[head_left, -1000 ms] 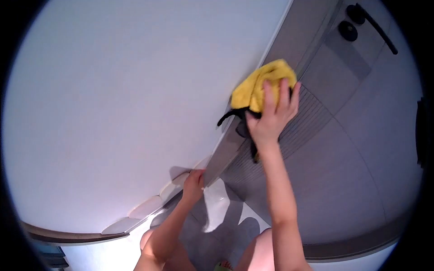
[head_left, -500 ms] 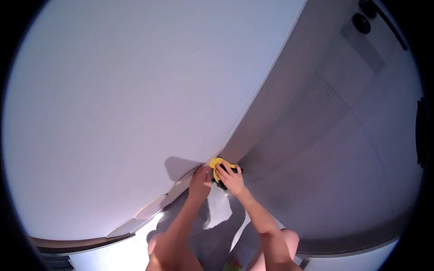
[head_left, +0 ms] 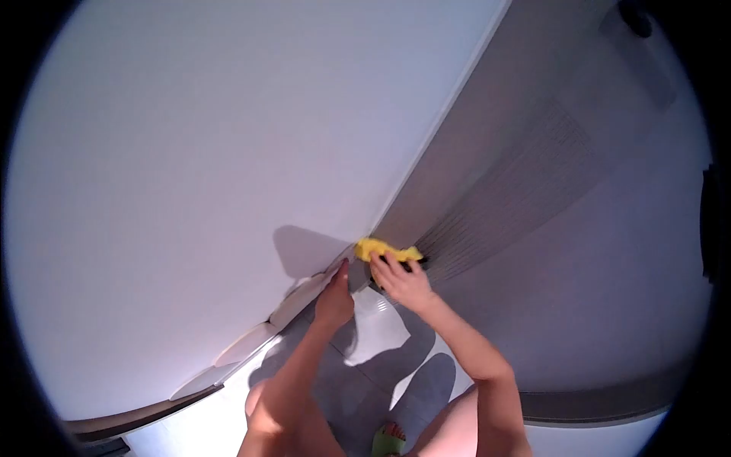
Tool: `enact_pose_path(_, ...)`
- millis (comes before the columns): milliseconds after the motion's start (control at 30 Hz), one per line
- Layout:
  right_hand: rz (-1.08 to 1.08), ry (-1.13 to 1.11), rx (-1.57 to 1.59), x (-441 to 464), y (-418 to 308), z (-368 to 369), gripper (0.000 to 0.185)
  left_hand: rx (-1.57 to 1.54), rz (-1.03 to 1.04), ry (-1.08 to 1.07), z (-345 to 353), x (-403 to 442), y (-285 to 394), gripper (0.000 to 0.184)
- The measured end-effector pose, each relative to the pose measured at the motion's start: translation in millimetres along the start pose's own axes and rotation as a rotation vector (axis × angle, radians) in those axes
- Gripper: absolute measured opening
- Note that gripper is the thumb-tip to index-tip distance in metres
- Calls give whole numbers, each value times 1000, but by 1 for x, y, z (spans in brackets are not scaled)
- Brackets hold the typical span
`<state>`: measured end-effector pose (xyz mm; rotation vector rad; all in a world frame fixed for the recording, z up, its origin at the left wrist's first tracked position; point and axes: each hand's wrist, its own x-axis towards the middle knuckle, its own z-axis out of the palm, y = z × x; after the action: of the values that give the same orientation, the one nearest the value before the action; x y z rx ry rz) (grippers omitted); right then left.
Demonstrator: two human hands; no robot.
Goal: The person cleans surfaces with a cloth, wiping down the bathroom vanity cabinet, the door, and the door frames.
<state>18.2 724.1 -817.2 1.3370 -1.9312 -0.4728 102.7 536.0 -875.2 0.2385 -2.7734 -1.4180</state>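
Observation:
My right hand (head_left: 403, 282) presses a yellow and black cloth (head_left: 378, 249) against the low end of the grey door frame (head_left: 426, 183), where it meets the white wall (head_left: 228, 167). The fingers are bent over the cloth. Just to the left, my left hand (head_left: 335, 299) touches the edge of the wall's base, beside the pale rounded panels (head_left: 245, 344). Its fingers point up and lie close together; whether they hold anything is hidden.
The grey door (head_left: 579, 289) with a ribbed strip fills the right side, its black lock fitting (head_left: 635, 19) at the top right. Below are a tiled floor (head_left: 373, 381) with shadows, my bent legs and a green slipper (head_left: 388, 440).
My right hand has gone from high on the frame down to its foot with the cloth, then slightly up. My left hand has moved a little along the wall's base. The view has shifted.

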Motion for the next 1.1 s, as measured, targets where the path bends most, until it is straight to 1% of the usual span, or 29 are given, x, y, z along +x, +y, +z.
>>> enact_pose_path(33, -39, -89, 28, -11, -22, 20, 38, 41, 53, 42, 0, -1, -3, 71)
enact_pose_path(67, -29, -83, 43, -17, -42, 37, 38, 57, 43, 38, -8, -4, 2, 71)
enact_pose_path(133, -179, -209, 50, -31, -74, 69, 39, -40, -131, -131, -27, -10, 26, 67)
enact_pose_path(167, -180, -209, 59, -41, -97, 96, 39, -38, -140, -133, -25, -11, 22, 67)
enact_pose_path(200, -185, -263, 108, -49, -119, 122, 40, -42, -101, -86, -23, -12, 21, 69)
enact_pose_path(233, -188, -317, 156, -52, -136, 135, 40, -46, -62, -41, -21, -14, 21, 71)
enact_pose_path(267, -231, -434, 47, -46, -145, 134, 41, -42, -66, -40, -20, -14, 25, 71)
enact_pose_path(300, -232, -427, 56, -42, -154, 135, 41, -49, -97, -33, -20, -16, 30, 70)
enact_pose_path(367, -65, -448, 177, -45, -163, 131, 43, -60, -128, -36, -19, -19, 42, 69)
enact_pose_path(433, -127, -468, 126, -61, -178, 160, 43, -40, -196, -34, -21, -19, 59, 70)
enact_pose_path(467, -116, -334, 82, -77, -194, 183, 42, -36, -177, -41, -17, -20, 61, 70)
enact_pose_path(567, 252, -526, 530, -97, -187, 175, 40, -75, -109, 7, -14, -19, 69, 71)
enact_pose_path(600, 591, -803, 854, -99, -177, 164, 41, -103, -54, 23, -18, -23, 77, 71)
enact_pose_path(633, 506, -892, 598, -108, -152, 131, 31, -129, -6, 32, -19, -29, 81, 71)
enact_pose_path(667, 426, -969, 339, -126, -122, 102, 23, -63, 157, 192, -12, -29, 72, 74)
enact_pose_path(700, 500, -855, 349, -151, -102, 100, 25, -62, 180, 188, -16, -26, 71, 74)
enact_pose_path(733, 406, -891, 331, -157, -80, 74, 30, -89, 185, 177, -24, -21, 72, 71)
enact_pose_path(767, 437, -886, 388, -159, -66, 49, 34, -123, 191, 168, -30, -17, 76, 69)
enact_pose_path(800, 555, -706, 451, -156, -51, 18, 39, -95, 356, 297, -33, -10, 83, 64)
enact_pose_path(833, 661, -512, 511, -149, -38, -8, 44, -110, 389, 303, -37, -6, 98, 64)
enact_pose_path(900, 886, -248, 601, -120, -7, -58, 56, -105, 508, 430, -52, -2, 131, 61)
enact_pose_path(933, 983, -132, 649, -97, 12, -84, 60, -153, 571, 416, -59, -6, 147, 60)
enact_pose_path(1000, 1085, 249, 682, -47, 62, -123, 63, -117, 652, 412, -67, -8, 167, 60)
enact_pose_path(1033, 1081, 438, 625, -14, 90, -152, 64, -84, 698, 389, -68, -9, 173, 61)
enact_pose_path(1067, 1107, 617, 554, 18, 116, -176, 61, -73, 705, 346, -68, -5, 175, 66)
enact_pose_path(1100, 1073, 753, 457, 41, 146, -189, 59, -89, 727, 345, -60, -2, 174, 66)
